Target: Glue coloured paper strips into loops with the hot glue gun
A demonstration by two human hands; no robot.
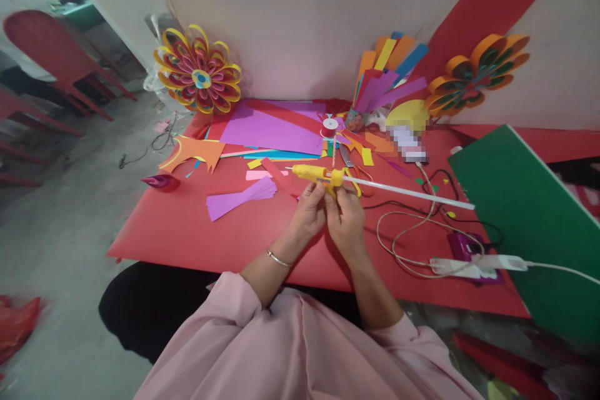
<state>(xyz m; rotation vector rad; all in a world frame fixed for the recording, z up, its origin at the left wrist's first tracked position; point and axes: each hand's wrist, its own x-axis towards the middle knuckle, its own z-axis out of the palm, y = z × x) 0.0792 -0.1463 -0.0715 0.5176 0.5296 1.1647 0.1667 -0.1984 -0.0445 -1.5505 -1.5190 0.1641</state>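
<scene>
Both of my hands are closed around a yellow hot glue gun (310,173), held above the red table with its nozzle to the left. My left hand (310,205) grips it from the left side, and my right hand (345,212) is on its handle and back end. From the rear of the gun a long whitish glue stick (407,191) sticks out to the right. Scissors (360,182) with orange handles lie just behind my right hand. Left of my hands is a fan of purple paper strips (241,198).
Purple paper sheets (276,128), a ribbon spool (330,126) and a holder of coloured strips (355,119) are at the back. Paper flowers (200,79) lean at the wall. Cables and a white power strip (459,267) lie right, by a green board (529,225).
</scene>
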